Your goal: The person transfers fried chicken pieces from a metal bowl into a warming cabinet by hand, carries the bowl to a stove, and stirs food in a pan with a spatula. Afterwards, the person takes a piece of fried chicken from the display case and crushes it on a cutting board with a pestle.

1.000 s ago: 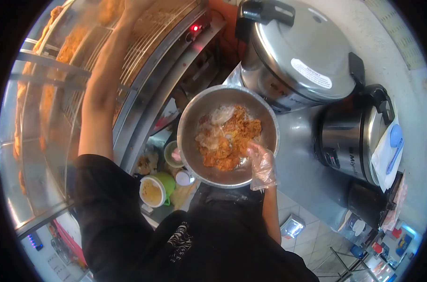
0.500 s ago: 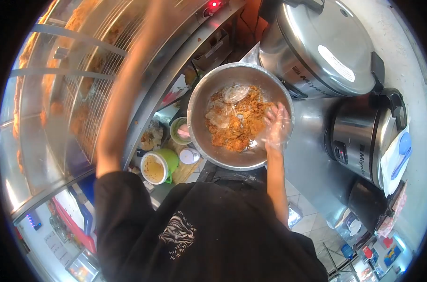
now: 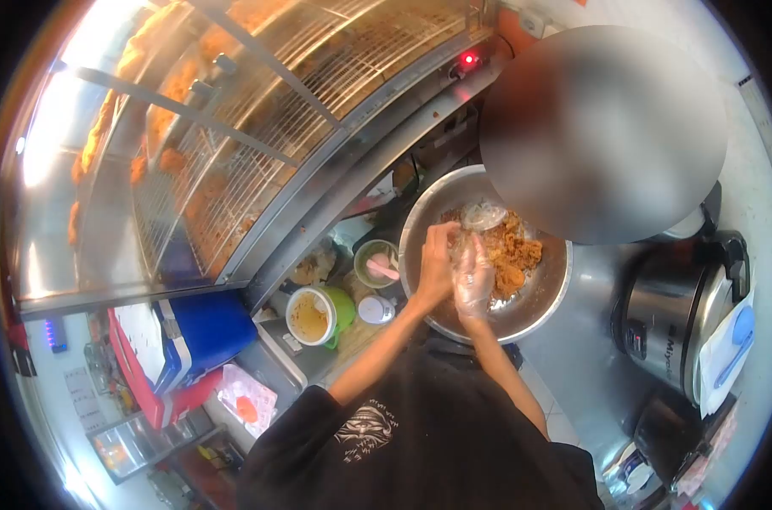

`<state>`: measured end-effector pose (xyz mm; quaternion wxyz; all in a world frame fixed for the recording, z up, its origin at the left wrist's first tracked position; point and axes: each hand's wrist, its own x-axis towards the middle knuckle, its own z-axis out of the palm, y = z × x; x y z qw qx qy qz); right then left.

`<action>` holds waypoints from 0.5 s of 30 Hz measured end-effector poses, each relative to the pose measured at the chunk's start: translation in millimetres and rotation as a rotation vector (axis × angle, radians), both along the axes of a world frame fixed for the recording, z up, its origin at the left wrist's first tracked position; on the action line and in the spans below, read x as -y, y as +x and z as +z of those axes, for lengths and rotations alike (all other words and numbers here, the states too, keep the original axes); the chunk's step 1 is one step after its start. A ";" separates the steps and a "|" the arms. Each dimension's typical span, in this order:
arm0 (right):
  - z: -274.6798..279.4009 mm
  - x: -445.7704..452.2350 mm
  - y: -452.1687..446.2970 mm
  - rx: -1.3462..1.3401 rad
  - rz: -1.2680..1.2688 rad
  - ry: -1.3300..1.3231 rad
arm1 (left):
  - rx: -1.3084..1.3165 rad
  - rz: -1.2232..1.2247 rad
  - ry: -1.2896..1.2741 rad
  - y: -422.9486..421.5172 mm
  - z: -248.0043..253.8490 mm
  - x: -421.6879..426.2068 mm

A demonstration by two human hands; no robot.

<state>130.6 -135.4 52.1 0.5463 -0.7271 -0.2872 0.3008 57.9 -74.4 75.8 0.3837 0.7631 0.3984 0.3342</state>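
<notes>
A wide metal bowl (image 3: 557, 297) holds crumbly orange-brown fried pieces (image 3: 515, 255) and a clear plastic piece (image 3: 483, 216). Over the bowl's left side, my bare left hand (image 3: 437, 265) has its fingers curled in toward the other hand. What they grip there I cannot make out. Beside it my right hand (image 3: 475, 276), inside a clear plastic glove, holds its fingers stretched out above the food. It appears to hold nothing.
Left of the bowl stand a green tub with brownish liquid (image 3: 308, 316), a white-lidded container (image 3: 374, 309) and a small bowl with a pink-handled utensil (image 3: 376, 263). A glass display cabinet (image 3: 258, 170) fills the upper left. One cooker (image 3: 670, 327) stands right; a blurred patch hides the upper right.
My left hand has come down from the display cabinet side to the bowl, beside my right hand. My right hand has shifted from the bowl's right side to its left part. The view has shifted.
</notes>
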 end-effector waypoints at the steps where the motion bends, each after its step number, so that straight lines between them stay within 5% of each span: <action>1: 9.0 0.1 -4.5 -0.020 0.028 -0.048 | -0.071 0.046 0.037 1.7 3.9 -8.3; 5: 25.2 36.9 18.6 0.341 0.451 0.014 | -0.087 0.067 0.029 16.0 -7.9 -20.5; 9: 116.6 59.2 18.0 -0.101 0.902 -0.090 | -0.128 0.240 -0.127 19.9 -26.8 -53.7; 10: 123.0 51.8 13.9 -0.507 0.790 -0.070 | -0.231 0.191 -0.083 16.3 -29.5 -60.7; 13: 122.8 -15.2 20.1 -0.299 0.609 0.138 | -0.208 0.048 -0.350 18.5 -67.1 -79.0; 15: 117.6 -80.9 31.4 -0.398 0.473 0.263 | -0.117 -0.151 -0.181 13.3 -73.9 -80.6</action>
